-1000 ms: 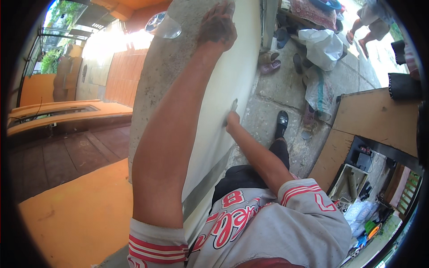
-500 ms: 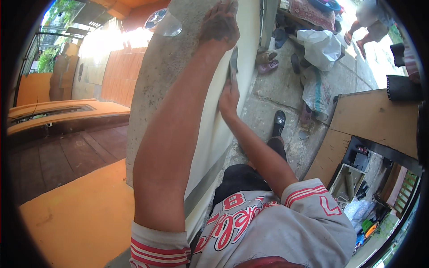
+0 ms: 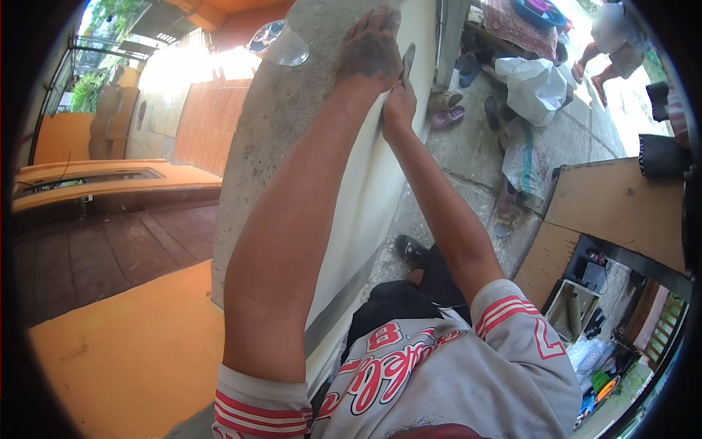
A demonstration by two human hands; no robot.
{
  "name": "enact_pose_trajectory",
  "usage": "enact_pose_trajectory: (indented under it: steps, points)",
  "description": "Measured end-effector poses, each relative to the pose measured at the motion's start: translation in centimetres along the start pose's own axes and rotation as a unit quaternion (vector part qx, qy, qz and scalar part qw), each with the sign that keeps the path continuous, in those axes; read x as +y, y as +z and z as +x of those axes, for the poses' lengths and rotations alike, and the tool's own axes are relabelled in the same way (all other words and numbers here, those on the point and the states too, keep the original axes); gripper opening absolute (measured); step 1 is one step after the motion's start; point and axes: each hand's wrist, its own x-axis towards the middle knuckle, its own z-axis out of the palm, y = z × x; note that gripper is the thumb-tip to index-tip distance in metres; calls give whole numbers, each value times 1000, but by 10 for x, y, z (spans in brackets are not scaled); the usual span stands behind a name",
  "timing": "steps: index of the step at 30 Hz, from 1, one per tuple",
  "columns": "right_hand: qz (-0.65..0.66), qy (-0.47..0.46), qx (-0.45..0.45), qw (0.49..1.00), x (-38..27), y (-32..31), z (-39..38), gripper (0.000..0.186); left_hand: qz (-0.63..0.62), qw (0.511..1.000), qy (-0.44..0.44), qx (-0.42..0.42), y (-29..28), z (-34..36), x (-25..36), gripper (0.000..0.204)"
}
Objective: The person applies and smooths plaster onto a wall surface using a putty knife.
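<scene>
My left hand (image 3: 369, 53) lies palm down on the rough grey concrete top of a low wall (image 3: 278, 128), its fingers stretched out and grey with dust. Below the edge, my right hand (image 3: 399, 106) grips a putty knife (image 3: 409, 61) by its handle, which the fingers mostly hide. Its thin metal blade points away from me, along the smooth cream side (image 3: 365, 183) of the wall. Whether the blade touches the surface I cannot tell. A clear plastic tub (image 3: 281, 45) with something pale in it stands on the wall top, left of my left hand.
To the right, clogs (image 3: 447, 117), a white sack (image 3: 537, 88) and a clear plastic bag (image 3: 525, 157) lie on the concrete floor. Another person (image 3: 610, 51) is at the far right. A brown board (image 3: 614, 197) stands nearer. Left of the wall are orange surfaces (image 3: 131, 358).
My right hand has moved forward along the wall's side with the putty knife, closer to my left hand. My foot has stepped back toward the wall. The left hand still rests on top.
</scene>
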Motion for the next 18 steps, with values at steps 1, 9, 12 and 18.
enact_pose_trajectory:
  steps: [1,9,12,18]
  points:
    - [-6,30,14,999,-9,4,-10,36,-9,1000,-9,3,0,-1,1,58]
    - [-183,120,80,973,133,-57,-159,44,8,1000,-7,-11,1,-3,-1,61]
    - [-236,259,44,936,186,-88,-193,46,-3,1000,-12,-22,4,-3,0,64]
    - [-201,192,42,960,118,-56,-125,42,124,991,38,-19,-14,-54,7,68]
